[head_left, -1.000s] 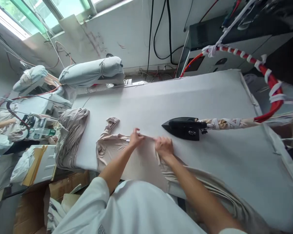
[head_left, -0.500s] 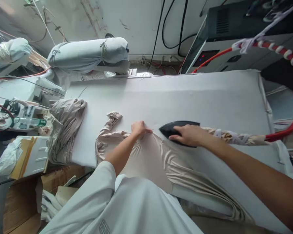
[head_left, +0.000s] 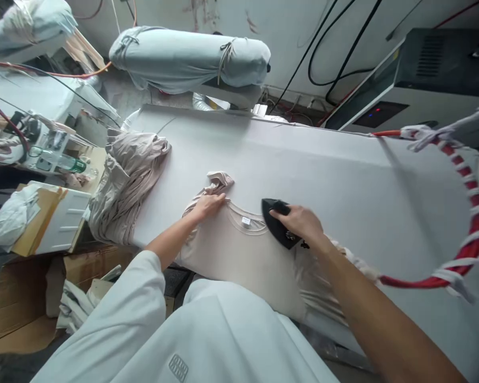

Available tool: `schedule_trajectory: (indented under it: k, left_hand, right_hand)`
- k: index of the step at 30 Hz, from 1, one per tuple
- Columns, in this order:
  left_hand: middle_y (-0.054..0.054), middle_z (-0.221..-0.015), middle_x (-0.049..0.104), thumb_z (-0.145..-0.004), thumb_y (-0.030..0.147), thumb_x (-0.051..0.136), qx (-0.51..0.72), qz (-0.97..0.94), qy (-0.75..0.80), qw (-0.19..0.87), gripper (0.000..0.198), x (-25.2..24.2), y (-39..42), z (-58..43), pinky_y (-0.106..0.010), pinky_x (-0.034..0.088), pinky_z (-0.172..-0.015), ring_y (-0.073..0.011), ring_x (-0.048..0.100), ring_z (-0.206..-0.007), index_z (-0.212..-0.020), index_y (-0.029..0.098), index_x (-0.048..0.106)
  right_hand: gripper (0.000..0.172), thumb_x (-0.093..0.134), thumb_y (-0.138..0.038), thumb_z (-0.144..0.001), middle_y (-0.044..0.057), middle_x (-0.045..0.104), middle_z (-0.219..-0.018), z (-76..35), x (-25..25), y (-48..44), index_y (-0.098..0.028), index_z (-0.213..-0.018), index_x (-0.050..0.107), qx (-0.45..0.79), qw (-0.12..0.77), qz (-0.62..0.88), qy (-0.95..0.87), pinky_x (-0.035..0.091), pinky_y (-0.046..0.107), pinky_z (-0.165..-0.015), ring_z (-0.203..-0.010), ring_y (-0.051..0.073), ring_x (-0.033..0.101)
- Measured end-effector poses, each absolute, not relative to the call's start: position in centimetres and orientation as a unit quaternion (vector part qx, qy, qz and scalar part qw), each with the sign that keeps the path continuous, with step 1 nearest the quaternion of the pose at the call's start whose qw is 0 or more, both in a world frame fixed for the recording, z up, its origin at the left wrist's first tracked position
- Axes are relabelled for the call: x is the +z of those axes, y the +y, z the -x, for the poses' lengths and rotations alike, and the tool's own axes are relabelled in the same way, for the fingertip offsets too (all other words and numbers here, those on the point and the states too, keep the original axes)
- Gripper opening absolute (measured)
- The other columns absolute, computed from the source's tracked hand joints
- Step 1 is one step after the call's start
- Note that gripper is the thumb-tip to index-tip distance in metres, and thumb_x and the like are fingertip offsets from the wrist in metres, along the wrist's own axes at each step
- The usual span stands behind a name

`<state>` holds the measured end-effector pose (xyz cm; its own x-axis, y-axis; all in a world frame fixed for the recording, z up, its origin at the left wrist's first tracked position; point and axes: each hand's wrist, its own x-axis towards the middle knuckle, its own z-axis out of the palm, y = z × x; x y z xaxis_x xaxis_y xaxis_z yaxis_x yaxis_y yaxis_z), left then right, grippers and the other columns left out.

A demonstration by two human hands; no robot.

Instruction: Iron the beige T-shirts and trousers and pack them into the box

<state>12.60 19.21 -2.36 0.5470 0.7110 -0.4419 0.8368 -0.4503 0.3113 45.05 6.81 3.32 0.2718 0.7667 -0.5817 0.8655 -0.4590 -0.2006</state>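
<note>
on the padded worktop (head_left: pixel 315 159) in the middle of the frame lies a pale beige knit top (head_left: pixel 239 271), spread out with its round collar (head_left: pixel 243 226) toward the top of the frame and a small white label (head_left: pixel 246 221) just inside the neck. the left hand (head_left: pixel 206 206) is open and flat beside the collar, pressing the cloth down without pinching any of it. the right hand (head_left: pixel 297 223) is closed over a black steam iron (head_left: pixel 277 223), whose nose sits right beside the collar, well within reach of the other hand. loose folds of fabric (head_left: pixel 319 292) bunch up at the lower right, below the iron. a heap of similar beige cloth (head_left: pixel 125 186) sits at the left end of the worktop, and a red hose bound with white strips (head_left: pixel 473 234) loops around the right of the frame.

from here, the close gap between the iron and the left fingers looks like the main burn risk. the iron could also press those nearby folds into hard creases, or scorch the thin collar if it lingers there.
</note>
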Motion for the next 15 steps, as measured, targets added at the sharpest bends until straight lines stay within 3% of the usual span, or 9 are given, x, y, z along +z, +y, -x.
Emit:
schedule_trajectory:
  k: [4, 7, 10, 15]
  left_hand:
    - [-0.022, -0.121, 0.079, -0.109, 0.074, 0.046, -0.137, -0.816, 0.527, 0.195, 0.07, -3.2, 21.1, -12.5, -0.041, 0.054, -0.103, -0.0362, 0.074, -0.118, -0.114, 0.015, 0.083]
    - [-0.025, -0.118, 0.079, -0.101, 0.083, 0.053, -0.132, -0.803, 0.544, 0.204, 0.08, -3.3, 22.3, -12.5, -0.04, 0.055, -0.101, -0.0383, 0.074, -0.118, -0.112, 0.011, 0.085]
    - [-0.025, -0.117, 0.079, -0.102, 0.078, 0.058, -0.125, -0.804, 0.534, 0.23, 0.074, -3.0, 22.6, -12.2, -0.041, 0.055, -0.099, -0.0386, 0.074, -0.116, -0.116, 0.01, 0.084]
    - [-0.019, -0.118, 0.077, -0.093, 0.035, 0.077, -0.165, -0.837, 0.46, 0.247, 0.032, -2.4, 23.9, -8.2, -0.039, 0.053, -0.103, -0.0336, 0.072, -0.115, -0.115, 0.012, 0.081]
  right_hand:
    - [0.065, 0.056, -0.079, -0.098, 0.015, 0.081, -0.121, -40.7, 3.4, 7.5, -0.026, -0.124, 0.082, -0.308, 0.088, -0.764, 0.56, 0.054, 0.037, -0.085, -0.11, 0.034, 0.075]
    - [0.065, 0.049, -0.078, -0.102, 0.014, 0.081, -0.118, -37.7, 3.5, 8.0, -0.026, -0.126, 0.081, -0.309, 0.095, -0.766, 0.555, 0.053, 0.036, -0.081, -0.108, 0.034, 0.076]
    - [0.055, 0.062, -0.077, -0.097, 0.013, 0.082, -0.109, -34.6, 3.7, 9.0, -0.027, -0.11, 0.082, -0.315, 0.156, -0.64, 0.683, 0.054, 0.038, -0.085, -0.104, 0.035, 0.076]
    - [0.062, 0.056, -0.081, -0.1, 0.015, 0.08, -0.111, -33.0, 3.6, 14.6, -0.025, -0.113, 0.081, -0.269, 0.178, -0.645, 0.692, 0.054, 0.038, -0.087, -0.102, 0.034, 0.076]
